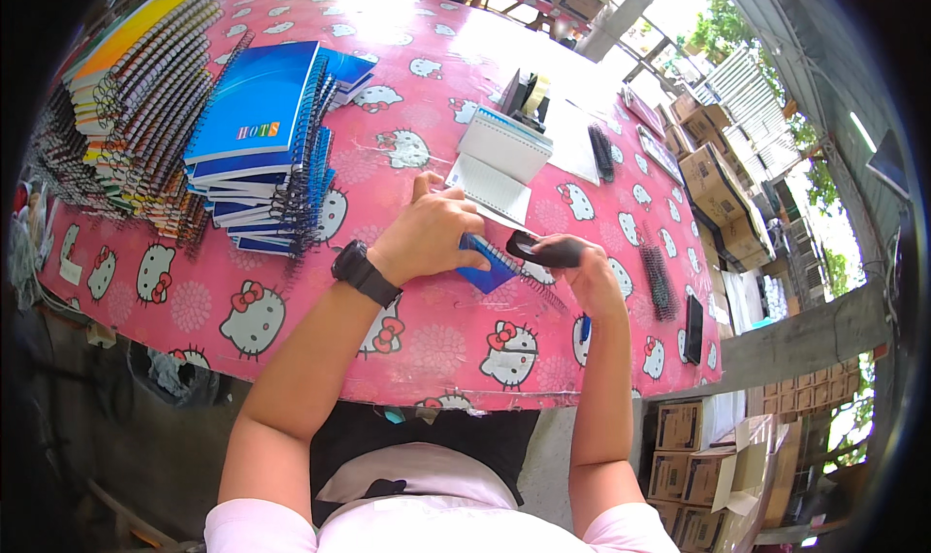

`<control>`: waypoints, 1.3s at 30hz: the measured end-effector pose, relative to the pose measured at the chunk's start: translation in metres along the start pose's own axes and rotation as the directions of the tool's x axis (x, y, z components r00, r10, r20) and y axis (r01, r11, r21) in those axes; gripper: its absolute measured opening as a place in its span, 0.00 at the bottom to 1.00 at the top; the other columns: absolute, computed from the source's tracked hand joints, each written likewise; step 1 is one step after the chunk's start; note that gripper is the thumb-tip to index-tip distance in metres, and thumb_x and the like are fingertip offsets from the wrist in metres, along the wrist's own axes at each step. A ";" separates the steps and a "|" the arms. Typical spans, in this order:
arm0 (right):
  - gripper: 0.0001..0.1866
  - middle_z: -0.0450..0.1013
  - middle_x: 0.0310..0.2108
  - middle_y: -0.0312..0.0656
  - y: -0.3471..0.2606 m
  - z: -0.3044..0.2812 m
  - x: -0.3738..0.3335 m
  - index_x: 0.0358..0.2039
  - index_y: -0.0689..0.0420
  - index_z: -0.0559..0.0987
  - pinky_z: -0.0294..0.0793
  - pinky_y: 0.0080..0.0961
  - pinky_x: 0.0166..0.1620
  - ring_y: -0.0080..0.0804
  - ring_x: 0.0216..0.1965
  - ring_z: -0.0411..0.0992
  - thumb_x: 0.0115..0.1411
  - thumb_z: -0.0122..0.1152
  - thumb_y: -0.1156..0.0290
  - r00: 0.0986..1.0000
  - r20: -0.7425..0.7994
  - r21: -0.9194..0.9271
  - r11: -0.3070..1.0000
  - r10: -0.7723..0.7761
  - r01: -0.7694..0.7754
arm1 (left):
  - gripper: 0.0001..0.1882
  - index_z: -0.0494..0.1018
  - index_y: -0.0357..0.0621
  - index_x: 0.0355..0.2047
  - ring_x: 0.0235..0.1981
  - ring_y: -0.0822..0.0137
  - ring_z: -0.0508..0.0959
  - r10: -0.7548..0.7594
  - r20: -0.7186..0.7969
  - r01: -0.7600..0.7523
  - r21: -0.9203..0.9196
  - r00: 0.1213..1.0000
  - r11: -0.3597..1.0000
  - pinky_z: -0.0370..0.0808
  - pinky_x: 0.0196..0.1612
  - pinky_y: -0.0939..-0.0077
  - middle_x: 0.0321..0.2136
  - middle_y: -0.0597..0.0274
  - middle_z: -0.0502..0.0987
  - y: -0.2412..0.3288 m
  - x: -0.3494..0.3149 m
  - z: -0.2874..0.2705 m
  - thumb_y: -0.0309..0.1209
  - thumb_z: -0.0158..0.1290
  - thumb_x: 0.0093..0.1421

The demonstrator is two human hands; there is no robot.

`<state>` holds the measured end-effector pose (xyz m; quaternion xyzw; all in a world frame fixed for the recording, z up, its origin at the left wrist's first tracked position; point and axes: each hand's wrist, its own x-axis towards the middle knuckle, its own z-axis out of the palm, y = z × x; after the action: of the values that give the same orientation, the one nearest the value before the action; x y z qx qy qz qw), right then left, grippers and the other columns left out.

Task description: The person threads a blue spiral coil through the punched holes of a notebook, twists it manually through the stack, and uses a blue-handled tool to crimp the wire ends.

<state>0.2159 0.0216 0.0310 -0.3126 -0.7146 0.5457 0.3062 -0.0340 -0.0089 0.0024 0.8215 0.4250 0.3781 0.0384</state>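
Observation:
My left hand, with a black watch on its wrist, grips a small blue-covered spiral notebook near the table's middle. Thumb and fingers close over the notebook's edge, hiding part of it. Its dark coil trails out toward the lower right. My right hand is closed around a black tool held at the notebook's right side; its working end is hard to make out. Just beyond both hands, an open pad of white lined pages lies on the table.
Blue spiral notebooks are stacked at left, beside a taller pile of mixed notebooks. A tape dispenser stands beyond the pad. Loose black coils and a phone lie at right. Cardboard boxes sit past the table's edge.

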 end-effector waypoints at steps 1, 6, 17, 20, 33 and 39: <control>0.30 0.70 0.26 0.35 0.001 0.001 -0.002 0.36 0.65 0.78 0.62 0.18 0.32 0.19 0.29 0.63 0.54 0.58 0.45 0.998 0.038 0.173 0.983 -0.060 0.053 | 0.14 0.77 0.50 0.22 0.37 0.68 0.73 0.009 -0.012 -0.009 -0.003 1.000 1.000 0.52 0.53 0.58 0.24 0.69 0.75 0.000 -0.001 0.002 0.44 0.63 0.41; 0.31 0.70 0.24 0.32 0.006 0.001 0.004 0.38 0.62 0.78 0.60 0.18 0.30 0.18 0.27 0.62 0.51 0.57 0.43 0.987 -0.143 -0.268 0.957 0.076 -0.113 | 0.15 0.77 0.51 0.25 0.38 0.69 0.73 -0.028 -0.020 0.027 -0.020 0.999 0.999 0.51 0.53 0.58 0.25 0.70 0.76 0.003 -0.001 0.001 0.43 0.64 0.40; 0.34 0.70 0.43 0.40 0.007 0.010 -0.005 0.51 0.64 0.70 0.66 0.21 0.49 0.24 0.45 0.68 0.51 0.65 0.52 0.998 0.058 0.042 0.999 0.022 -0.025 | 0.16 0.77 0.55 0.31 0.47 0.66 0.70 0.021 -0.093 -0.018 0.029 0.995 0.999 0.52 0.52 0.60 0.46 0.71 0.72 0.002 -0.003 0.009 0.41 0.65 0.40; 0.33 0.69 0.44 0.39 0.011 0.006 -0.006 0.51 0.62 0.70 0.66 0.21 0.48 0.24 0.44 0.68 0.50 0.65 0.53 0.999 -0.016 0.003 1.000 0.031 -0.031 | 0.17 0.77 0.53 0.32 0.47 0.66 0.70 -0.022 -0.023 0.023 0.018 0.999 1.000 0.52 0.52 0.60 0.43 0.71 0.74 0.000 -0.004 0.007 0.41 0.64 0.41; 0.18 0.73 0.30 0.42 0.018 -0.064 -0.011 0.36 0.59 0.78 0.68 0.30 0.44 0.37 0.37 0.71 0.49 0.66 0.60 0.960 -0.267 -0.660 0.711 0.080 -0.243 | 0.13 0.78 0.48 0.24 0.36 0.67 0.71 -0.036 0.162 0.047 -0.065 0.986 0.997 0.57 0.44 0.69 0.25 0.69 0.75 0.001 -0.001 -0.013 0.40 0.64 0.41; 0.15 0.74 0.36 0.47 0.036 -0.018 0.072 0.35 0.57 0.78 0.68 0.36 0.49 0.45 0.43 0.71 0.48 0.62 0.63 0.978 0.034 -0.866 0.482 -0.207 0.133 | 0.12 0.78 0.49 0.24 0.34 0.65 0.74 -0.043 0.218 0.059 -0.065 0.975 0.996 0.60 0.41 0.69 0.25 0.66 0.76 -0.003 -0.001 -0.024 0.39 0.64 0.40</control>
<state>0.1900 0.0962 0.0068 -0.3715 -0.9065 0.0707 0.1880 -0.0517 -0.0143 0.0177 0.8447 0.4255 0.3004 0.1234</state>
